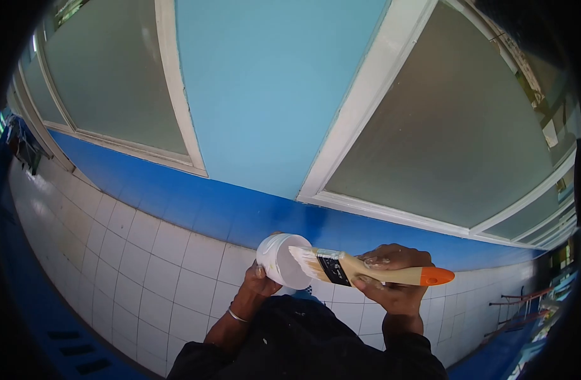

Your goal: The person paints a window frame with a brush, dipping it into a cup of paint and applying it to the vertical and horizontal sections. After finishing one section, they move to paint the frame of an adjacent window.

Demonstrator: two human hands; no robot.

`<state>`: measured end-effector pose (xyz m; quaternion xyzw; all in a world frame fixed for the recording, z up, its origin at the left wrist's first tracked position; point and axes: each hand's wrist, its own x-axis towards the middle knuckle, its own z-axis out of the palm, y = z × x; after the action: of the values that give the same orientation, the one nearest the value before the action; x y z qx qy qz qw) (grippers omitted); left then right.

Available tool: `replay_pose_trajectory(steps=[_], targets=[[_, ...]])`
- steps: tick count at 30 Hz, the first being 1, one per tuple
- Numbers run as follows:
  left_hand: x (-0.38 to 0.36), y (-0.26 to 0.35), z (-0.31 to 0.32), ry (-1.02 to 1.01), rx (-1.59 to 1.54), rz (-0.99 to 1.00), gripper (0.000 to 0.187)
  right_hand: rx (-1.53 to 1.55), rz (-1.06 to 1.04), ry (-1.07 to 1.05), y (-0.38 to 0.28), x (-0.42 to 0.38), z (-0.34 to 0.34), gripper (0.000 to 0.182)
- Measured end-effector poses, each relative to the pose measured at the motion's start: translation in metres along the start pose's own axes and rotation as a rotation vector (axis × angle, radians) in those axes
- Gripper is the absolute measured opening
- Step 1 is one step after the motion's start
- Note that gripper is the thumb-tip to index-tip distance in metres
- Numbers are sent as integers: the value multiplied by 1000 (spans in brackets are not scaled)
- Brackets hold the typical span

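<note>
At six o'clock, your left hand (260, 282) clamps its fingers on a white tub (271, 258); your right hand's (398, 256) fingers grip a paintbrush (333, 266), bristles (308, 261) toward nine o'clock, already white-coated; paint left inside unclear

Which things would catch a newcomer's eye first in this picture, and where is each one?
The paintbrush with its bright orange handle end, held in the right hand at lower centre, probably draws the eye first. Its whitened bristles meet the mouth of a white tub in the left hand. Above, a pale blue wall panel stands between two white-framed frosted panes.
</note>
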<state>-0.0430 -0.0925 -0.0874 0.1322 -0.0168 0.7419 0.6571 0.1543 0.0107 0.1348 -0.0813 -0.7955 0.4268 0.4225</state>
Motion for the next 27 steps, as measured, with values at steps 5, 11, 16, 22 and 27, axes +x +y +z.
replay_pose_trajectory(steps=[5, 11, 16, 22, 27], targets=[[12, -7, -4, -57, 121, 77, 101, -106, 54, -96, -10, 7, 8, 34], [19, -12, 3, -63, 145, 73, 100, -274, 51, -147, -12, 11, 23, 37], [24, -13, 8, -116, 144, 72, 97, -359, 40, -216, -1, 10, 29, 33], [29, -17, 12, -169, 116, 78, 98, -427, 0, -132, 13, 4, 38, 24], [28, -15, 11, -158, 105, 76, 98, -447, -7, -151, 15, 3, 40, 27]])
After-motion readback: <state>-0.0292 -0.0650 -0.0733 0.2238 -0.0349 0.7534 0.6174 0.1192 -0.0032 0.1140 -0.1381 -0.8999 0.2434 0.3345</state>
